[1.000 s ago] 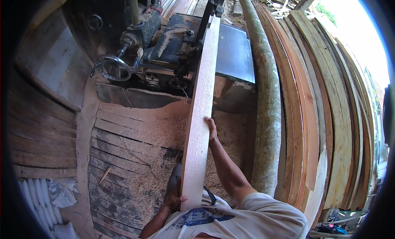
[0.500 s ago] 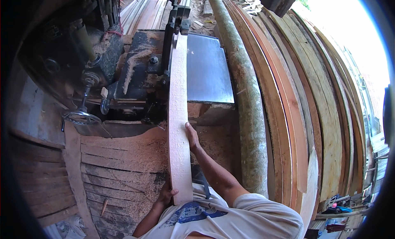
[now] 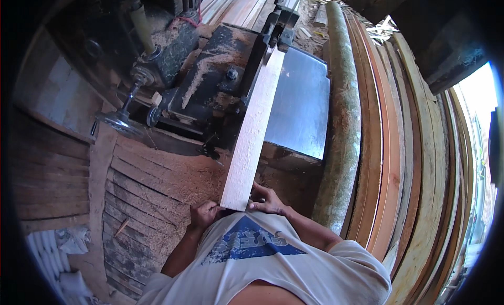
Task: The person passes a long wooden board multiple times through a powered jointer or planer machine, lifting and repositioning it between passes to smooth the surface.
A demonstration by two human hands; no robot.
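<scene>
A long pale wooden board (image 3: pixel 252 142) lies along the bright metal table (image 3: pixel 296 105) of a saw-like machine and passes under its guide block (image 3: pixel 281 26). Its near end sticks out past the table, right against my shirt. My left hand (image 3: pixel 203 214) is closed at the left corner of that end, its fingertips partly hidden. My right hand (image 3: pixel 269 200) grips the right edge close to the same end, thumb nearest me and fingers against the side. Beside the board, on its left, runs the machine's dark fence (image 3: pixel 254 68).
A handwheel (image 3: pixel 118 122) juts out at left, by a sawdust-covered machine bed (image 3: pixel 210 68). A round log (image 3: pixel 344 131) and several long planks (image 3: pixel 391 147) lie to the right. Sawdust covers the slatted wooden floor (image 3: pixel 142 200). A dark beam (image 3: pixel 451 58) hangs at upper right.
The board has slid forward through the guide, its near end now past the table's front edge. My right hand has come back from mid-board to the near end. The view has shifted.
</scene>
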